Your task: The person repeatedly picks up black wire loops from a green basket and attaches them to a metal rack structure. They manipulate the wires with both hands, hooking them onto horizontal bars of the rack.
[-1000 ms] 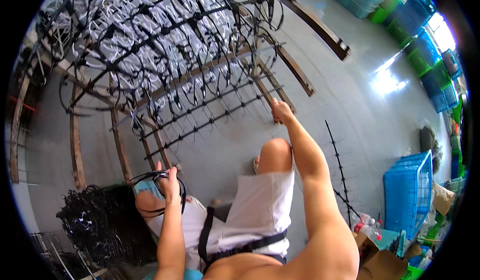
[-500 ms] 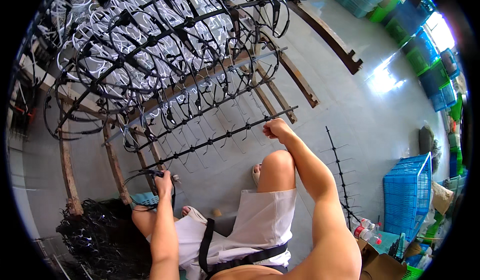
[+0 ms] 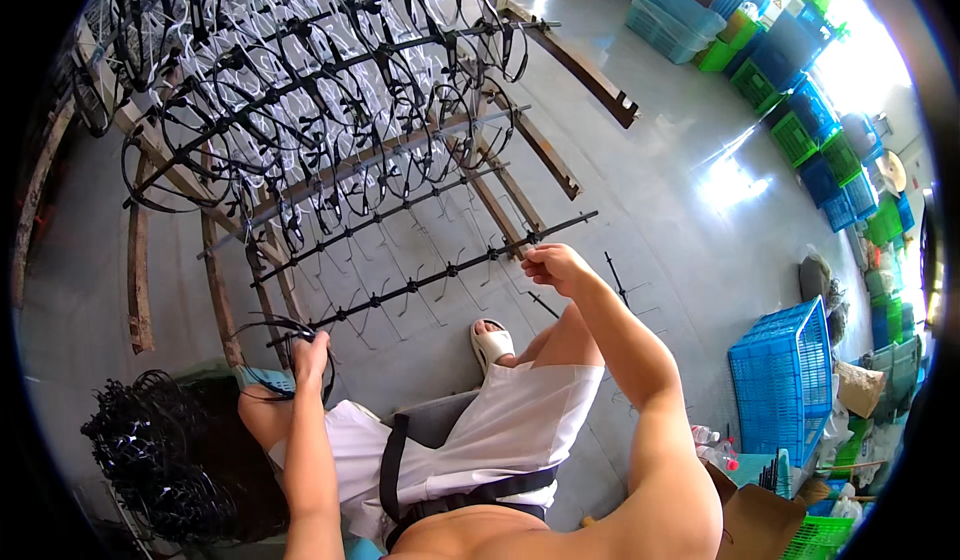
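A black rod with thin wire hooks (image 3: 428, 281) stretches slantwise in front of me. At its right end, my right hand (image 3: 557, 266) is closed in a pinch just below the rod; whatever is between the fingertips is too small to make out. Near the rod's left end, my left hand (image 3: 311, 356) is closed around a bundle of thin black looped strips (image 3: 268, 326). Beyond hang several similar rods, loaded with black loops (image 3: 290, 85) and, deeper in, white loops (image 3: 330, 55). A heap of shiny black strips (image 3: 150, 450) lies by my left leg.
Rusty notched rack arms (image 3: 590, 72) jut out at the far side. Another hooked rod (image 3: 617, 278) lies past my right forearm. To the right stand a blue crate (image 3: 780, 385), plastic bottles (image 3: 716, 448) and a cardboard box (image 3: 760, 525). Bins (image 3: 795, 140) line the far right.
The view has shifted, and the rack now sits a little farther left. My right foot and knee have moved. Both hands stay near opposite ends of the rod, the left still holding the strips.
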Demonstrator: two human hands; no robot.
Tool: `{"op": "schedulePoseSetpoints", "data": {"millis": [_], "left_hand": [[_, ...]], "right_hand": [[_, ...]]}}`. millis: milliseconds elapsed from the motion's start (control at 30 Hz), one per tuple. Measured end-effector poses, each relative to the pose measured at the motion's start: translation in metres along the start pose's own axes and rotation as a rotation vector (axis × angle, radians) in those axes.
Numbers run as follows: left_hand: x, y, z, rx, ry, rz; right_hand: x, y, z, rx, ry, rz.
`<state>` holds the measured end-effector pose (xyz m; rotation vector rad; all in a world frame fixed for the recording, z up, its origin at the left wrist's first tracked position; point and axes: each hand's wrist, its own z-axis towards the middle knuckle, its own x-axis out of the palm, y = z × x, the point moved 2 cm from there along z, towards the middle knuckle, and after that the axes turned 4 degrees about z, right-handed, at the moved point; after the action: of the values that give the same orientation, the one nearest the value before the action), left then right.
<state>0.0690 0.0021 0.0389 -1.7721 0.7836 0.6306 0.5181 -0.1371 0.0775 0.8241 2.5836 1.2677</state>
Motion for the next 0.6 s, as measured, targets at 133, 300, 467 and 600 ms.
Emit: {"op": "schedulePoseSetpoints", "data": {"millis": [133,300,467,600], "left_hand": [[-0.009,-0.006,-0.037,0.026,0.051,-0.142],[-0.020,-0.035,-0.084,0.002,0.090,-0.531],[-0.018,-0.023,-0.088,-0.041,0.030,-0.883],[-0.028,-0.044,-0.104,0.004,-0.161,-0.911]], "right_hand": [[-0.011,0.033,-0.031,-0.176,0.015,-0.030],[-0.015,0.073,-0.030,-0.173,0.038,-0.074],[-0.022,0.071,-0.006,-0.174,0.042,-0.186],[-0.024,0.069,-0.019,-0.126,0.018,-0.188]]}}
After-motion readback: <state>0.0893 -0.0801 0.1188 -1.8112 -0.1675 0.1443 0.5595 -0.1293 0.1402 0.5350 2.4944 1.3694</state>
